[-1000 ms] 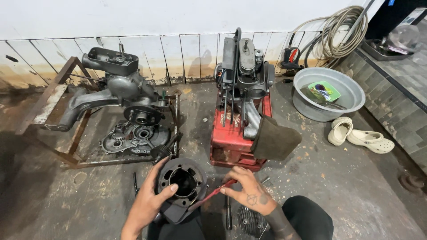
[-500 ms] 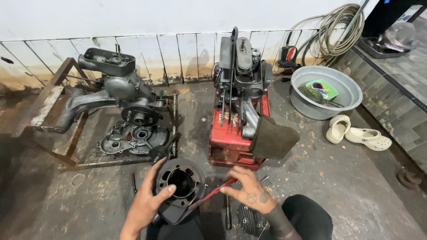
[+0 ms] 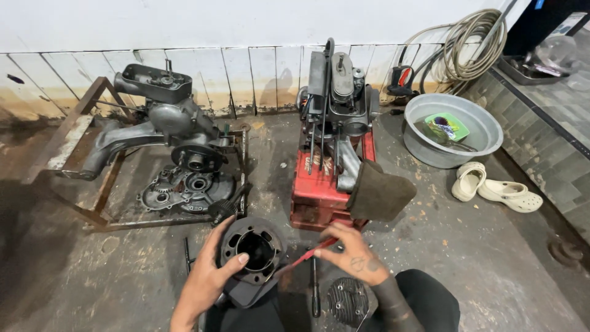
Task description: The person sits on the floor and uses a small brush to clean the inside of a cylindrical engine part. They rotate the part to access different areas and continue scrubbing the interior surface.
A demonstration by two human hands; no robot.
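My left hand [image 3: 206, 280] grips the rim of a dark finned engine cylinder [image 3: 253, 249] that stands on the floor with its bore facing up. My right hand [image 3: 353, 257] holds a thin red-handled tool [image 3: 302, 260] whose tip points toward the cylinder's right side. A finned cylinder head [image 3: 347, 300] lies on the floor just below my right hand, next to a black-handled tool [image 3: 314, 289]. My dark-clad knee [image 3: 427, 298] is at the bottom right.
A red metal box [image 3: 319, 190] carries an engine [image 3: 338, 92] straight ahead. On the left, a rusty steel frame [image 3: 74, 141] holds a grey engine casing [image 3: 178, 123] and a gear cover [image 3: 184, 187]. A grey basin [image 3: 452, 126], pale clogs [image 3: 495, 187] and a coiled hose [image 3: 467, 40] lie on the right.
Both hands stay on the cylinder and the red tool; the view has shifted only slightly.
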